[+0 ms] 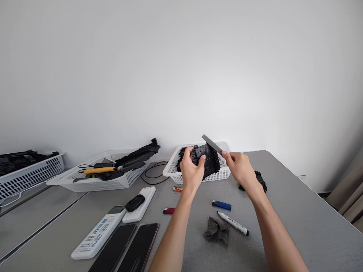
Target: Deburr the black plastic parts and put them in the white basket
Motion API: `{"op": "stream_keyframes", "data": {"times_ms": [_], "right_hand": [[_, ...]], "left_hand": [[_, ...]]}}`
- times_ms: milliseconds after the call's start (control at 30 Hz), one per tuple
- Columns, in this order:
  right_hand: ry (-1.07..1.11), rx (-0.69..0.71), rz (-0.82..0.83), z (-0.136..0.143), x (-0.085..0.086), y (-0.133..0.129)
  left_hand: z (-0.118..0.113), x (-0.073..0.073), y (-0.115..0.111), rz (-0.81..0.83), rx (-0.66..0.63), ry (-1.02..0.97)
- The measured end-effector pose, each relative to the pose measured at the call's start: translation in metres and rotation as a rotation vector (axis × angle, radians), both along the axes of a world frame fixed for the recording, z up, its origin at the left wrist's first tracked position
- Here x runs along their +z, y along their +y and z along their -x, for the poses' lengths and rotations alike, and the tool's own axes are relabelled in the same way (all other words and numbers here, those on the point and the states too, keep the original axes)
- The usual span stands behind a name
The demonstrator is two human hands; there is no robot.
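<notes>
My left hand (193,166) is closed around a black ribbed plastic part (206,153), held up above a white basket (225,174) with similar black parts. Pinched in my right hand (237,164) is one end of a flat grey strip (211,142), which slants up to the left. The strip's middle lies over the black part's upper edge; whether they touch is unclear. Another black part (259,180) rests on the table, partly hidden behind my right wrist.
Blue lighter (221,205), white marker (233,223) and dark cloth (217,230) lie between my forearms. Orange (177,189) and red (169,210) lighters, two phones (138,247) and white devices (98,232) are left. Baskets (113,184) stand further left, a black cable (154,175) beside them.
</notes>
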State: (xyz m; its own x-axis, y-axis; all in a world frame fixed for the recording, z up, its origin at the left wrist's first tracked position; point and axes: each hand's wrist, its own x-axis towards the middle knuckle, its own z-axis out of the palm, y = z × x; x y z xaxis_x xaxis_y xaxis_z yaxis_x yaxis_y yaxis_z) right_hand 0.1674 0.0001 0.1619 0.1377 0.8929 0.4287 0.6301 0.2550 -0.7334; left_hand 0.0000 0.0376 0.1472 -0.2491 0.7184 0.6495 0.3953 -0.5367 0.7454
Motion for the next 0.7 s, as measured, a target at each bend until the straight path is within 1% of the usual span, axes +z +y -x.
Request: {"op": "stream_keyframes", "data": {"times_ms": [100,200,267,400,467,567,633,700], "right_hand": [[0.019,0.079,-0.005,0.000,0.001,-0.002],[0.018,0.177,-0.004,0.008,0.001,-0.004],[0.010,0.193,0.001,0.011,0.000,-0.002],[0.030,0.100,0.006,0.003,-0.001,0.002],[0.069,0.083,-0.001,-0.006,0.000,0.002],[0.153,0.025,-0.087,-0.014,0.002,0.000],[0.197,-0.056,-0.159,-0.014,0.004,-0.002],[0.230,-0.085,-0.188,-0.011,0.006,-0.003]], "left_hand": [[-0.001,0.000,0.001,-0.010,-0.022,0.012],[-0.003,0.001,0.000,-0.044,-0.040,0.024],[-0.003,0.001,-0.001,-0.056,-0.040,0.022],[-0.001,0.001,-0.001,-0.023,-0.021,-0.001],[0.000,0.000,0.000,-0.021,-0.034,-0.020],[-0.001,0.000,0.000,-0.037,-0.076,-0.013],[-0.003,0.001,-0.001,-0.040,-0.094,0.026],[-0.005,0.002,-0.003,-0.048,-0.108,0.078]]}}
